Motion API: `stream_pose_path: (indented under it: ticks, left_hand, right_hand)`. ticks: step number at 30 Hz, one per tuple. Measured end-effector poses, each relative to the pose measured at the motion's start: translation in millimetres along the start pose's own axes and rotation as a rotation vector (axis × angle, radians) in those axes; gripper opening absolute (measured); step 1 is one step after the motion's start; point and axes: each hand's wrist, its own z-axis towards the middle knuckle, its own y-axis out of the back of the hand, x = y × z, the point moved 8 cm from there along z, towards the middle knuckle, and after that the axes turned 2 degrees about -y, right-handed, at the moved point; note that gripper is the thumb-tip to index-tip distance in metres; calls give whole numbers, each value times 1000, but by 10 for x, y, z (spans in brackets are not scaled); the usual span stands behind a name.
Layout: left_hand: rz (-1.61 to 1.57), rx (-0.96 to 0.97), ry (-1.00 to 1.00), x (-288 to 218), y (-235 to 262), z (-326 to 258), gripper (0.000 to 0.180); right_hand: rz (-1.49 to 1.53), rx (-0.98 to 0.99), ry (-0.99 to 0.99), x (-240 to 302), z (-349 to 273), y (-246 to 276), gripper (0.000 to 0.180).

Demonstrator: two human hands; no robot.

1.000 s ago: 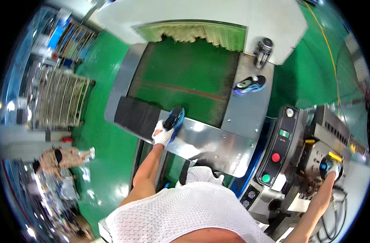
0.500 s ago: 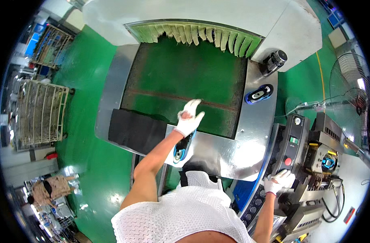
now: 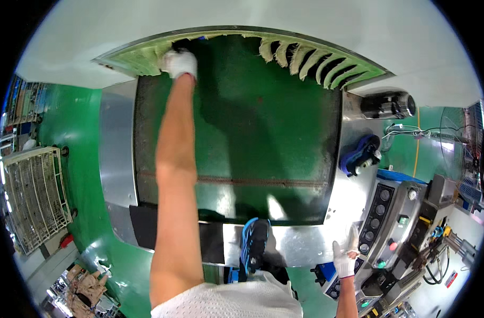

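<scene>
White textured top (image 3: 236,299); hands (image 3: 346,258) in white gloves (image 3: 181,63) with reddish cuff edges (image 3: 348,276).

Glossy green floor (image 3: 80,175), light glints (image 3: 103,264) near left. Pale slatted wheeled rack (image 3: 36,193) left; second rack (image 3: 25,103) far left. Yellow floor line (image 3: 417,159), wire-cage fan (image 3: 459,140) right.

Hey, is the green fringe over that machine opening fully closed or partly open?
Partly open: the fringe hangs in strips at right, but a gap shows beside the left hand.
</scene>
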Motion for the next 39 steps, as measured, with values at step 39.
stream_pose_path:
  ticks: [39]
  left_hand:
    - [-487,339,-865,-789,1427,-3566,23]
  right_hand:
    - [218,180,220,1495,178,-959,74]
